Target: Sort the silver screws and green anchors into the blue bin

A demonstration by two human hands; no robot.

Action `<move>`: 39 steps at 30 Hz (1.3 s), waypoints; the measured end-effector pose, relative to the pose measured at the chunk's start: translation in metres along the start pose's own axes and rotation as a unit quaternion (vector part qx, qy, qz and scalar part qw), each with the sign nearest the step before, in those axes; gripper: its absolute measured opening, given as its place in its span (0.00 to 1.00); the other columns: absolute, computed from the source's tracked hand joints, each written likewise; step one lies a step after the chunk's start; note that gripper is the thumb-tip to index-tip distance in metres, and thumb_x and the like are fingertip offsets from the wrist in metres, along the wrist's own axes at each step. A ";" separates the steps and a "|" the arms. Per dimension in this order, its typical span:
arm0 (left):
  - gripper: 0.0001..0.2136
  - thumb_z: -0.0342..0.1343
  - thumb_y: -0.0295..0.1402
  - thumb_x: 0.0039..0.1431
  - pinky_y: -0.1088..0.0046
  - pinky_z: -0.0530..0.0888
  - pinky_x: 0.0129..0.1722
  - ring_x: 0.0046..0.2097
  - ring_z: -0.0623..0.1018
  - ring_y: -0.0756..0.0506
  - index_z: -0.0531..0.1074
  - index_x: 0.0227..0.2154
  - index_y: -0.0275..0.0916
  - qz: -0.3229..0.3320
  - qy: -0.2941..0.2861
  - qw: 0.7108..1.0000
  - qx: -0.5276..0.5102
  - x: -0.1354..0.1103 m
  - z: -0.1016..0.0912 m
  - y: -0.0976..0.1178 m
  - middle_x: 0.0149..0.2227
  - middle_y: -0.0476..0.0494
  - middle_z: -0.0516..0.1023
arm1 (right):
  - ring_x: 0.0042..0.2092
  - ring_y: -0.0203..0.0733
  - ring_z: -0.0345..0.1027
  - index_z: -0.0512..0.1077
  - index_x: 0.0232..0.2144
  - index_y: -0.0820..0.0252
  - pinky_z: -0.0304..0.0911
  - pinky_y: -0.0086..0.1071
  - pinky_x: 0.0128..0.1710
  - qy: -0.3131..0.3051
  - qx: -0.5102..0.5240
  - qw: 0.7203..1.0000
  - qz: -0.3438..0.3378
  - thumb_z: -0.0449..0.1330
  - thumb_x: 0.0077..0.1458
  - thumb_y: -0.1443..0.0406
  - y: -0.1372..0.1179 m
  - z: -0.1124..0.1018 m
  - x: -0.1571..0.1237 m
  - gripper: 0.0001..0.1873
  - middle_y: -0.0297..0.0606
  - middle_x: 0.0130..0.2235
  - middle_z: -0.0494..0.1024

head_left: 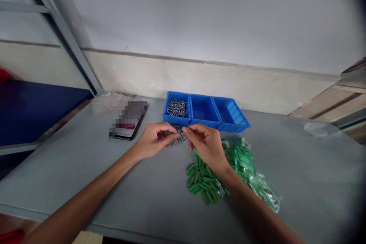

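Just in front of the blue bins (206,123), the left hand (156,140) and right hand (206,145) pinch what seems a screw (181,133) over loose screws (177,142). So slight a grip could drop it; the right forearm (251,194), dragging, could scatter green plugs (203,178) before the bins.

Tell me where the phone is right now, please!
In the head view, the phone lies on the left part of the gray table, left of the blue bins and the left hand, beside some clear plastic.
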State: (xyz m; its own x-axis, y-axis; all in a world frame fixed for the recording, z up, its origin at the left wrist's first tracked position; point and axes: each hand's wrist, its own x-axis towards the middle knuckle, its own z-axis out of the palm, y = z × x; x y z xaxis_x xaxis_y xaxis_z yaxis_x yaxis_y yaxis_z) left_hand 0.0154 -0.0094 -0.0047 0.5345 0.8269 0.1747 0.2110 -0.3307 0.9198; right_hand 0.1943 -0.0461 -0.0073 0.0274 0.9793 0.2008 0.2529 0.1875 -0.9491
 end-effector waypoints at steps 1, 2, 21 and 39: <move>0.08 0.56 0.34 0.58 0.80 0.66 0.22 0.22 0.70 0.55 0.74 0.30 0.34 -0.001 -0.010 1.000 -0.005 0.000 0.001 0.000 0.27 0.48 0.71 | 0.18 0.31 0.61 0.70 0.24 0.60 0.55 0.25 0.17 0.000 -0.004 1.000 -0.003 0.59 0.55 0.59 0.000 0.000 -0.001 0.12 0.29 0.19 0.69; 0.08 0.56 0.34 0.58 0.80 0.66 0.22 0.22 0.69 0.55 0.74 0.30 0.33 -0.003 -0.019 1.000 -0.012 0.000 0.001 0.001 0.27 0.48 0.71 | 0.18 0.31 0.60 0.69 0.24 0.59 0.55 0.25 0.17 0.001 -0.011 1.000 -0.006 0.59 0.55 0.58 0.000 0.000 -0.001 0.12 0.29 0.18 0.68; 0.07 0.56 0.30 0.57 0.79 0.67 0.22 0.23 0.70 0.55 0.75 0.34 0.32 0.022 0.007 0.999 -0.027 0.003 0.000 -0.005 0.33 0.43 0.73 | 0.29 0.34 0.69 0.72 0.32 0.59 0.63 0.28 0.30 0.026 -0.283 0.917 -0.279 0.55 0.61 0.64 -0.001 0.004 -0.012 0.08 0.37 0.30 0.76; 0.08 0.57 0.33 0.57 0.80 0.67 0.23 0.24 0.72 0.53 0.78 0.35 0.36 0.047 0.051 0.992 0.110 0.003 -0.014 0.001 0.34 0.43 0.78 | 0.25 0.34 0.68 0.76 0.30 0.57 0.61 0.28 0.27 0.015 -0.286 0.951 -0.119 0.58 0.52 0.67 -0.002 -0.028 0.008 0.06 0.33 0.30 0.79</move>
State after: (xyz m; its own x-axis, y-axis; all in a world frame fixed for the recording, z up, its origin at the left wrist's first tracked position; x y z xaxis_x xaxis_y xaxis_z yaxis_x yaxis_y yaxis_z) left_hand 0.0059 -0.0009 0.0012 0.4767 0.8258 0.3012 0.3431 -0.4903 0.8012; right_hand 0.2215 -0.0405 0.0031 -0.0722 0.9098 0.4086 0.7398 0.3237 -0.5899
